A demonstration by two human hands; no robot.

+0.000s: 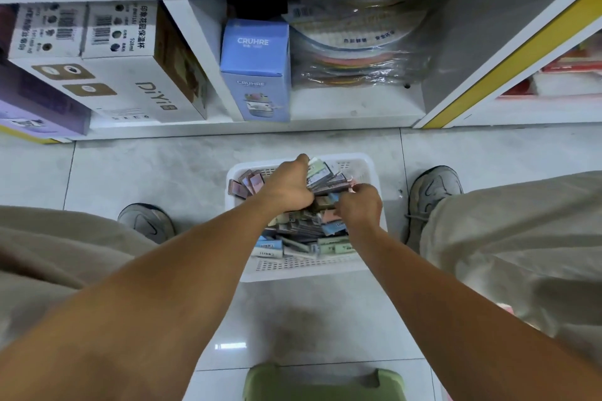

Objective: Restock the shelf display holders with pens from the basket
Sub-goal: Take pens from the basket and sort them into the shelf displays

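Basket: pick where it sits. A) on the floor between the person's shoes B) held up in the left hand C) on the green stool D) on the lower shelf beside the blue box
A: the basket rests on the floor tiles, the left shoe and right shoe flanking it, both hands reaching into it.

Bottom shelf, left: white box (130, 88) beside a purple box (35, 107).
Bottom shelf, middle: blue carton (255, 72); bagged plates (355, 45) to its right.
Floor: green stool (322, 384).
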